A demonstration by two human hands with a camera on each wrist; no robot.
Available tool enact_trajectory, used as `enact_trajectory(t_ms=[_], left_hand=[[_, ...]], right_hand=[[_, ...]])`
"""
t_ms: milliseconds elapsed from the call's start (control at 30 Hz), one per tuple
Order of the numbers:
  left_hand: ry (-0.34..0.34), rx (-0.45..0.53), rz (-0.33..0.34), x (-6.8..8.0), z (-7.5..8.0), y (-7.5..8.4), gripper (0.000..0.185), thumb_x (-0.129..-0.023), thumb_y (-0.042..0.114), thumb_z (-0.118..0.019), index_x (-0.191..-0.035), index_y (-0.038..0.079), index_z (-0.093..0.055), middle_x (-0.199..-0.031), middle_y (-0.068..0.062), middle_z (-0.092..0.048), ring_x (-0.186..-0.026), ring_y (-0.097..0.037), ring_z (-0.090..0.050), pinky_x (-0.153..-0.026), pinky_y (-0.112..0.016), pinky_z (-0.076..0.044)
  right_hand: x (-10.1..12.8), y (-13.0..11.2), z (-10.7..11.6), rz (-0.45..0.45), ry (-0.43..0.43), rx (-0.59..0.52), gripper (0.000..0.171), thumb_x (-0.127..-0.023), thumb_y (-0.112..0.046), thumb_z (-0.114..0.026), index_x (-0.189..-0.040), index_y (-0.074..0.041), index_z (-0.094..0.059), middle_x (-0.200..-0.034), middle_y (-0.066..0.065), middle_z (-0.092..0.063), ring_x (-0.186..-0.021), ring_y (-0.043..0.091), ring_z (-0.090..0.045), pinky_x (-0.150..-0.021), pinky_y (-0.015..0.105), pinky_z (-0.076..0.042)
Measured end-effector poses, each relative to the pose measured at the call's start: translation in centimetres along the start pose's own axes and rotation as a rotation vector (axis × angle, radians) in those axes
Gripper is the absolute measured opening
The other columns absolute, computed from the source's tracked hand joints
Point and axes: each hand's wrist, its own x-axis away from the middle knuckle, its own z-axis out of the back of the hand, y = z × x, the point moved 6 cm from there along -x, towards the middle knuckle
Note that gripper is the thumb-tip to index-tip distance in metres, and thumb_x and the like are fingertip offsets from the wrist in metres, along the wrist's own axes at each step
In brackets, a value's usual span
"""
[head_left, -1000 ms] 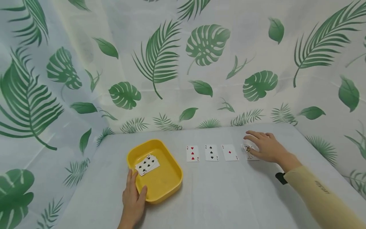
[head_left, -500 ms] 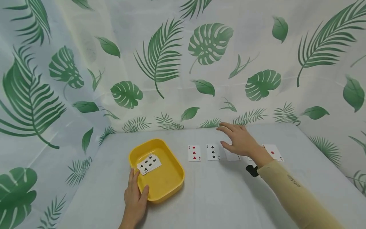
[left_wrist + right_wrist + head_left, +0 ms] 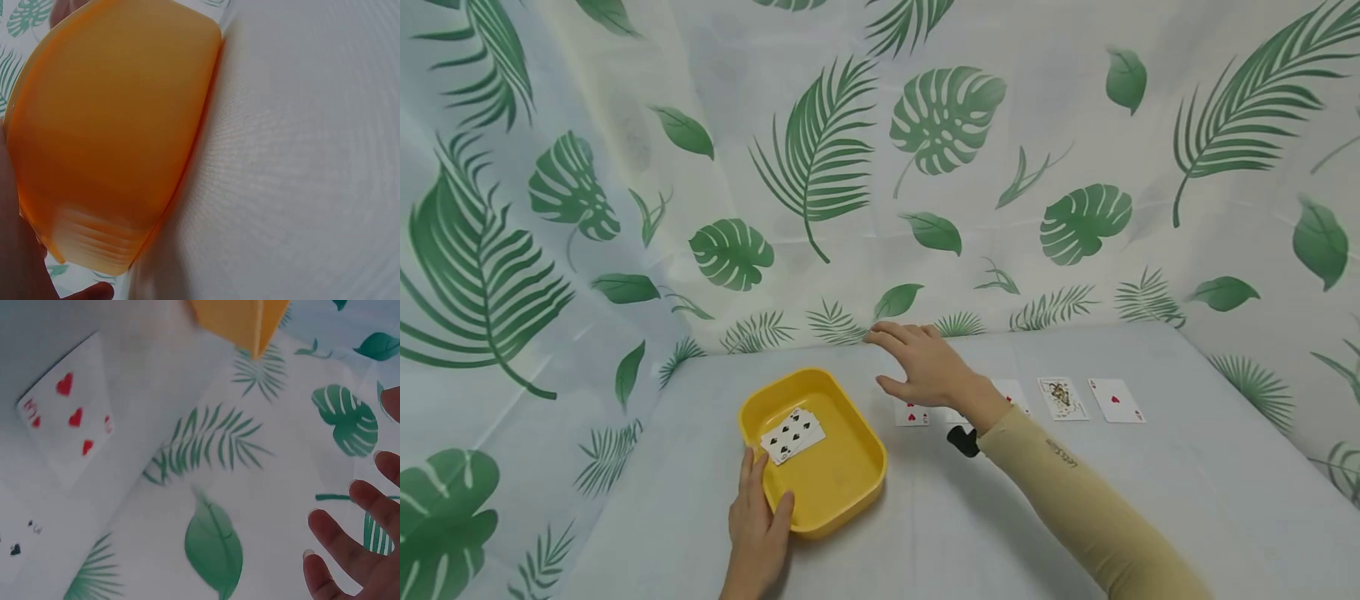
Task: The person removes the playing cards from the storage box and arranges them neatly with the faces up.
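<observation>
My left hand (image 3: 758, 521) rests at the near left corner of a yellow plastic tray (image 3: 868, 500), fingers along its side and thumb over the rim. The left wrist view shows the tray's outer wall (image 3: 119, 125) up close. Inside the tray lies a small overlapping stack of playing cards (image 3: 792, 433), a spade card on top. My right hand (image 3: 921, 362) is raised with spread fingers, holding nothing. Below it the three of hearts (image 3: 912, 415) is partly covered from view; in the right wrist view this heart card (image 3: 76, 417) shows fully. The forearm hides most of a spade card.
Farther right in the same row lie a partly hidden ace of diamonds (image 3: 1013, 390), an ornate picture card (image 3: 1062, 398) and an ace of hearts (image 3: 1116, 402). A white cloth covers the table (image 3: 647, 533). Leaf-printed curtains (image 3: 835, 283) stand behind and at both sides.
My right hand has moved left from over the picture card, across the row, to above the three of hearts. The picture card and ace of hearts are now uncovered. The left hand stays put.
</observation>
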Motion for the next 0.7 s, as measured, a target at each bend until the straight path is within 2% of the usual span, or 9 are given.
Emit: enact_trajectory(t_ms=[133, 333, 500, 700], left_hand=[[0.004, -0.003, -0.004, 0.0, 0.1, 0.1, 0.063, -0.103, 0.02, -0.052, -0.156, 0.007, -0.022, -0.168, -0.014, -0.004, -0.144, -0.047, -0.022, -0.109, -0.066, -0.018], [-0.009, 0.002, 0.021, 0.2, 0.0, 0.0, 0.063, -0.103, 0.021, -0.053, -0.157, 0.007, -0.022, -0.168, -0.013, -0.003, -0.145, -0.045, -0.02, -0.111, -0.066, -0.015], [0.01, -0.003, -0.001, 0.1, 0.0, -0.2, 0.063, -0.103, 0.02, -0.053, -0.156, 0.006, -0.023, -0.168, -0.015, -0.006, -0.144, -0.047, -0.022, -0.11, -0.067, -0.015], [0.002, -0.007, 0.004, 0.0, 0.0, -0.3, 0.063, -0.103, 0.021, -0.053, -0.156, 0.006, -0.022, -0.168, -0.015, -0.005, -0.145, -0.046, -0.02, -0.11, -0.068, -0.014]], right_hand=[[-1.7, -2.1, -1.1, 0.022, -0.036, 0.009, 0.057, -0.095, -0.036, -0.066, -0.146, -0.017, -0.051, -0.152, 0.006, -0.046, -0.136, 0.027, -0.045, -0.106, 0.051, -0.036], [-3.3, -4.7, -2.3, 0.036, -0.086, -0.006, 0.057, -0.094, -0.038, -0.066, -0.147, -0.019, -0.051, -0.152, 0.005, -0.046, -0.135, 0.029, -0.046, -0.107, 0.055, -0.036], [-4.5, -6.0, -3.2, 0.043, -0.115, 0.005, 0.058, -0.095, -0.041, -0.065, -0.147, -0.02, -0.05, -0.152, 0.004, -0.046, -0.137, 0.027, -0.045, -0.108, 0.053, -0.036], [-5.9, -7.4, -4.0, 0.041, -0.144, 0.007, 0.059, -0.096, -0.045, -0.062, -0.148, -0.021, -0.05, -0.152, 0.003, -0.046, -0.137, 0.023, -0.045, -0.111, 0.05, -0.034]])
